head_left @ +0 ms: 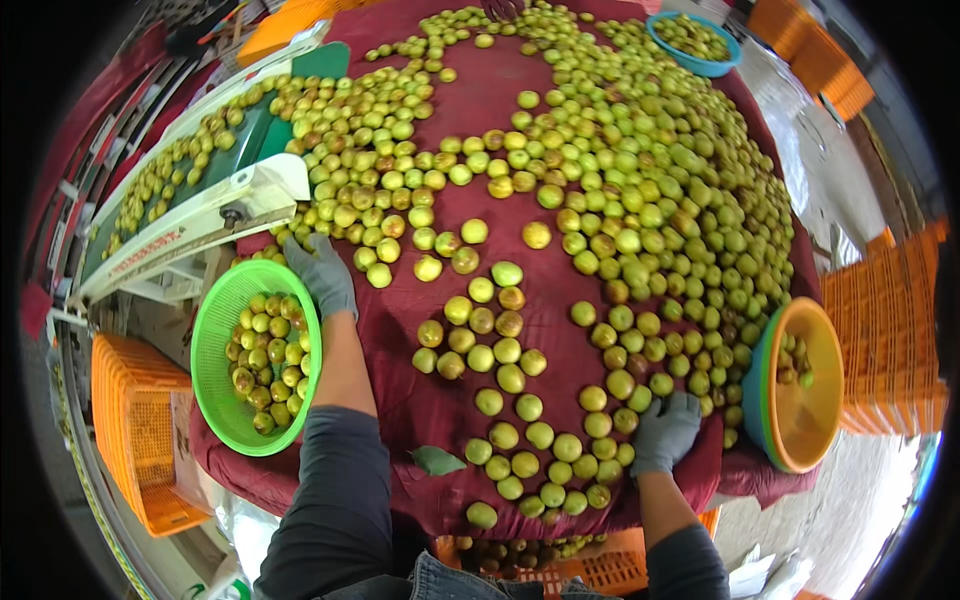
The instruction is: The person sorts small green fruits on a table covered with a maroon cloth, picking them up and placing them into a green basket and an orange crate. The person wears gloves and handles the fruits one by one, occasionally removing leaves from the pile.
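Many green-and-brown round fruits, jujube-like (630,240), lie over a table covered with dark red cloth (405,465). My left hand (321,276), in a grey glove, is beside the upper right rim of a green plastic basket (307,405) that holds several fruits; whether the fingers hold anything is hidden. Near the table's front right, my gloved right hand (666,432) reaches down among the fruits; its fingertips touch or nearly touch some, and its grip cannot be made out. A green leaf (438,460) lies on the cloth between my arms.
A conveyor (247,142) bearing fruits meets the table at the left. Nested basins, the top one orange (817,375), stand at the right edge; a blue basin (716,67) of fruits is at the far right. Orange crates (885,322) are stacked at right, others (142,427) at left.
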A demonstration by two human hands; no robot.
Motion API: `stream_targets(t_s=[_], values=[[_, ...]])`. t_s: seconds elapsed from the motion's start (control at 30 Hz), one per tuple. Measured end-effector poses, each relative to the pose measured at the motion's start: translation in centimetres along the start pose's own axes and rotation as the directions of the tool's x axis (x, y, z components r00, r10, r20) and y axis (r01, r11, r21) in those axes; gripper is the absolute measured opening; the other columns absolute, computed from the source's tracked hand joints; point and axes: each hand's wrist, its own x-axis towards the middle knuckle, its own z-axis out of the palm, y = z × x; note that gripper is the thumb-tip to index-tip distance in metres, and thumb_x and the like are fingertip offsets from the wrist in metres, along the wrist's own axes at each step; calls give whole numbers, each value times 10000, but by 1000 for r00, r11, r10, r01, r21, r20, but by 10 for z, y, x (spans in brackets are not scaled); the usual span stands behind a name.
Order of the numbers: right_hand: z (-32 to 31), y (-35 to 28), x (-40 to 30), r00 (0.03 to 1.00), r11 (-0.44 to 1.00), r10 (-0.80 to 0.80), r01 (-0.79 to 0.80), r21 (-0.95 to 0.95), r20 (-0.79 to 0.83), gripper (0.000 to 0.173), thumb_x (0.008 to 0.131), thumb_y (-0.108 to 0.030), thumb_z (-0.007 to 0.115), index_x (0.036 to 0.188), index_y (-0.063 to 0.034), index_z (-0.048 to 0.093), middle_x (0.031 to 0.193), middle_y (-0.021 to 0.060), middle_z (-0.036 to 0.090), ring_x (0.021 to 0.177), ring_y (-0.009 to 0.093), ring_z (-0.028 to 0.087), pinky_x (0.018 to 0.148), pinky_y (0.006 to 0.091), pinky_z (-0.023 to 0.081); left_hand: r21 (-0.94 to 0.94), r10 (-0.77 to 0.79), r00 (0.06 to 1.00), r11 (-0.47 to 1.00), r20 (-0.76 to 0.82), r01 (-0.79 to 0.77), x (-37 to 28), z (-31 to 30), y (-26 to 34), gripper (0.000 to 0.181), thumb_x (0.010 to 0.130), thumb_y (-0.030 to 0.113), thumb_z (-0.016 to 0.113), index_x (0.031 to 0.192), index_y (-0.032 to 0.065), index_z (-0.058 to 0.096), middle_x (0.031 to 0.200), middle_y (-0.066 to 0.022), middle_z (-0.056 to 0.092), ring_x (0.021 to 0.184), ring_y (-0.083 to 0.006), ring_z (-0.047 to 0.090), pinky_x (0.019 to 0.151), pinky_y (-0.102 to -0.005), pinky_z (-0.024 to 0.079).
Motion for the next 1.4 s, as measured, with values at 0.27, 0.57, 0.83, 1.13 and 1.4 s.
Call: stream_targets(t_s=[0.27, 0.57, 0.83, 1.13, 1.4], values=[[-1, 1, 2, 998, 998, -57, 57, 19, 28, 216, 688, -46, 688, 776, -9, 495, 851, 161, 523, 803, 361, 539, 685, 462, 432, -73, -274, 960, 958, 62, 278, 44, 55, 44, 485, 899, 406, 560, 1107, -29, 609, 1151, -234, 621, 1035, -407, 590, 887, -450, 458], [-1, 4, 5, 998, 998, -49, 46, 53, 46, 173, 679, -69, 650, 732, -30, 490, 814, 151, 519, 821, 350, 513, 721, 462, 420, -747, -70, 889, 513, 453, 422, 46, 116, 65, 585, 959, 308, 533, 1440, 23, 362, 1392, -152, 468, 1263, -238, 454, 1071, -327, 327], [1, 2, 4, 995, 994, -94, 92, 55, 22, 169, 661, -61, 650, 745, -47, 504, 823, 144, 517, 797, 354, 514, 711, 465, 423, -656, 489, 520, 727, 701, 201, -29, 197, 182, 451, 948, 351, 484, 1285, 70, 590, 1339, -101, 560, 1252, -197, 503, 1095, -314, 336], [-5, -4, 7, 996, 995, -86, 85, 50, 23, 179, 708, -174, 666, 793, -45, 575, 861, 164, 561, 809, 359, 543, 729, 460, 454, -745, 756, 39, 651, 653, -148, -169, 175, 271, 298, 908, 273, 619, 1176, 158, 680, 1288, 18, 610, 1341, -172, 354, 1159, -302, 228], [-6, 4, 7, 998, 959, 12, 4, 284, -54, 202, 807, -140, 603, 936, 3, 543, 948, 218, 554, 910, 408, 527, 835, 480, 430, -665, 600, -334, 736, 727, -125, -218, 78, 260, 307, 881, 379, 661, 1102, 175, 721, 1425, -81, 488, 1348, -229, 396, 1122, -342, 309]])
